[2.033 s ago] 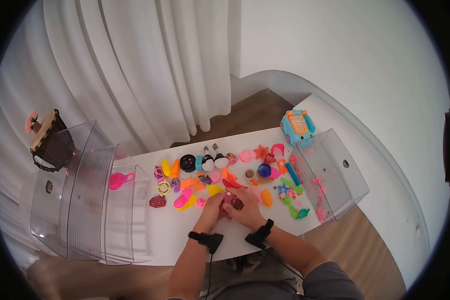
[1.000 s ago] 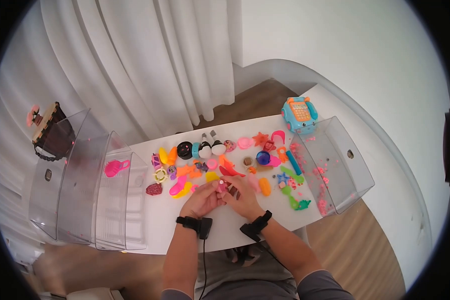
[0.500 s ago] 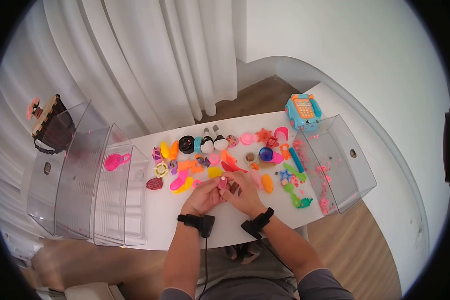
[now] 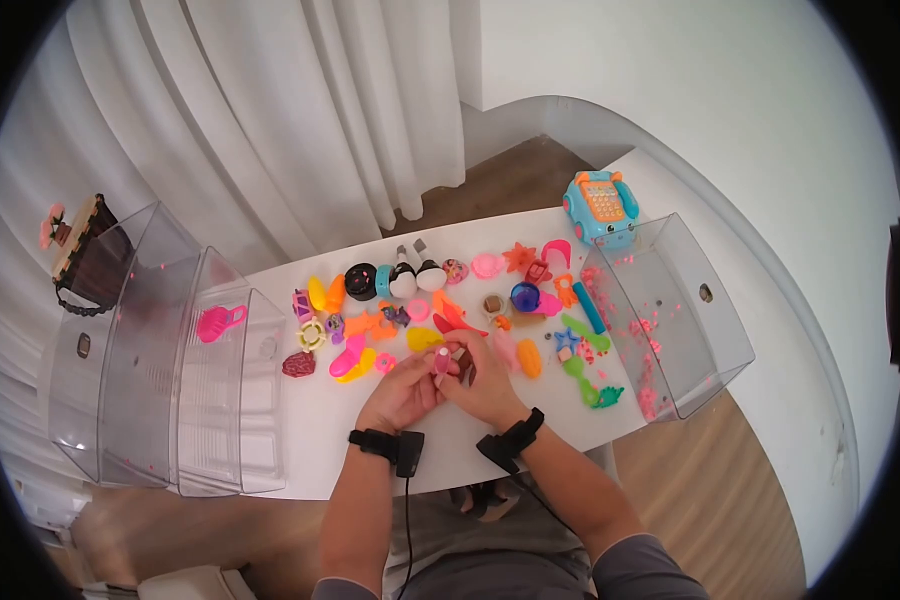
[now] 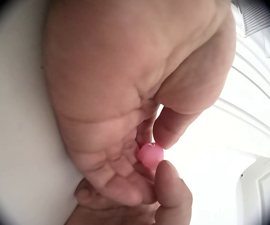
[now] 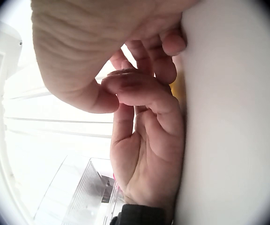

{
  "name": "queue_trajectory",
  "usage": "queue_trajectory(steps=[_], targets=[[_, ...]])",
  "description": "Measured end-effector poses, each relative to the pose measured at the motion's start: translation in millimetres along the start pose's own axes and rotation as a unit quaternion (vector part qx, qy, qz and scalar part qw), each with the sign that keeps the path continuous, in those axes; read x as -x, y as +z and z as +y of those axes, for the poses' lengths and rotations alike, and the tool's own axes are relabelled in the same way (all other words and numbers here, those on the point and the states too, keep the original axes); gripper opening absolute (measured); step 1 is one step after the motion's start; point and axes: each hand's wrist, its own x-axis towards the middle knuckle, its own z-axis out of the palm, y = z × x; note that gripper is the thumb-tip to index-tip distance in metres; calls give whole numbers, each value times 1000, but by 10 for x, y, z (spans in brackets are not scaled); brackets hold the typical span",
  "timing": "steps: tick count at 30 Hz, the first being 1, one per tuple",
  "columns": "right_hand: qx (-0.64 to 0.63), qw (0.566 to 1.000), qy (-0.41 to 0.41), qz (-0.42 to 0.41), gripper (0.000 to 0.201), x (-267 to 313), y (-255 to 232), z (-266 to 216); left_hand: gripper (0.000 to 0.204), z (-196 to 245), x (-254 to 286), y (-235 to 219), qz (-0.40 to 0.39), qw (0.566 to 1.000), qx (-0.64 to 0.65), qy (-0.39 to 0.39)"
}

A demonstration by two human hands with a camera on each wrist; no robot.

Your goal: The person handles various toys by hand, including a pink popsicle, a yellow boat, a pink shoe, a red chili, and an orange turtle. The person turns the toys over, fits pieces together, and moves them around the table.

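From the head view, I hold the pink piece [image 4: 442, 364] up between my left hand [image 4: 402, 394] and right hand [image 4: 487, 388], over the near part of the table [image 4: 315, 430], with the toys [image 4: 530, 358] spread mostly beyond my fingers; I judge that layout leaves me elbow room while everything stays within reach. The piece is small, which is probably why I work it with fingertips instead of palms, and a whitish top shows on it from here. The clear bins [image 4: 130, 440] on my left and the clear box [image 4: 705, 365] on my right flank the spread, likely so that either side is handy. My left wrist view gives what the head view cannot: the piece's rounded pink end, pinched by my left thumb against the fingers, with my right thumb coming up against it from the other side. That view shows none of the toys. In my right wrist view the piece is hidden behind fingers; I see my right thumb and fingers curled in around my left fingertips, so the right hand's pinch has to be read from the other two views. A yellow patch [image 6: 174, 89] peeks past my knuckles, too little to identify.
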Motion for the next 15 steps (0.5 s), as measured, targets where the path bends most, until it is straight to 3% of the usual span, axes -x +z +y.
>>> queue_trajectory(steps=[8,11,15], targets=[[41,998,-49,4,47,-22,5,-21,37,16,-7,52,-23,1000,4,13],[25,994,-71,74,47,-13,2,-22,39,22,75,119,-2,1000,3,12],[115,978,-98,146,51,3,-42,6,42,31,121,12,-7,1000,10,19]])
